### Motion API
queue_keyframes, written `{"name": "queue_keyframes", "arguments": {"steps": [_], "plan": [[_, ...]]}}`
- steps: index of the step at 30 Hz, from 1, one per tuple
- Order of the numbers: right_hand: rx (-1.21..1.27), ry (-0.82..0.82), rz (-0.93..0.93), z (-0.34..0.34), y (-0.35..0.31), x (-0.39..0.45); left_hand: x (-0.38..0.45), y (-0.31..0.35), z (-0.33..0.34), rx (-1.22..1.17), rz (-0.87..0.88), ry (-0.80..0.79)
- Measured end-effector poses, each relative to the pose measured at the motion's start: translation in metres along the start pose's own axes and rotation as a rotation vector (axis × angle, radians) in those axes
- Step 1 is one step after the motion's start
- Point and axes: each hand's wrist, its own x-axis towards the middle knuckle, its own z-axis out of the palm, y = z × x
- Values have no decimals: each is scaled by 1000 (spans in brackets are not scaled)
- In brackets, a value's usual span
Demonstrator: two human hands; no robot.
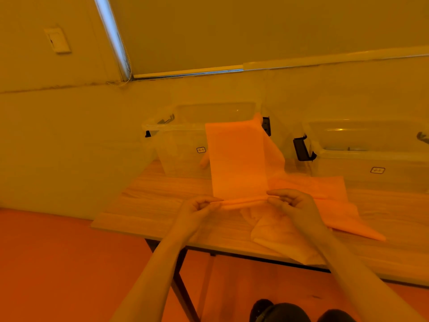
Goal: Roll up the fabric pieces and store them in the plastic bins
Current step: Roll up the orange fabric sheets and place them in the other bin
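Observation:
An orange fabric strip (236, 159) runs from my hands up over the front rim of a clear plastic bin (181, 145). Its near end is turned into a thin roll. My left hand (199, 209) pinches the roll's left end and my right hand (290, 203) pinches its right end, both just above the table. A second clear bin (371, 163) stands to the right. Another orange piece (325, 189) lies flat behind my right hand, and a pale fabric piece (278, 233) lies under my right wrist.
The wooden table (151, 201) has its left edge close to my left hand, and its front edge runs below my forearms. Black latches (301, 149) stick out from the bins' sides. A wall stands behind the bins. My shoes show on the floor below.

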Motion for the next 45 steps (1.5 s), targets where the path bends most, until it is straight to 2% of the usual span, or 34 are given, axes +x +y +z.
{"name": "queue_keyframes", "arguments": {"steps": [9, 16, 21, 27, 31, 35, 45], "plan": [[70, -14, -111, -9, -57, 1, 1, 57, -3, -3, 178, -44], [255, -49, -12, -9, -71, -5, -14, 74, -2, -361, 87, -119], [281, -79, 36, -9, -68, -12, -20, 66, -4, -435, 35, -122], [287, -78, 72, -6, -65, -16, -25, 62, -2, -321, 19, -64], [239, -56, 83, -3, -63, -17, -26, 60, -6, -219, 2, -84], [237, -103, 85, -3, -67, -20, -27, 59, -10, -156, -19, -75], [-29, -135, -53, -5, -76, -21, -24, 62, -12, -135, 87, -69]]}}
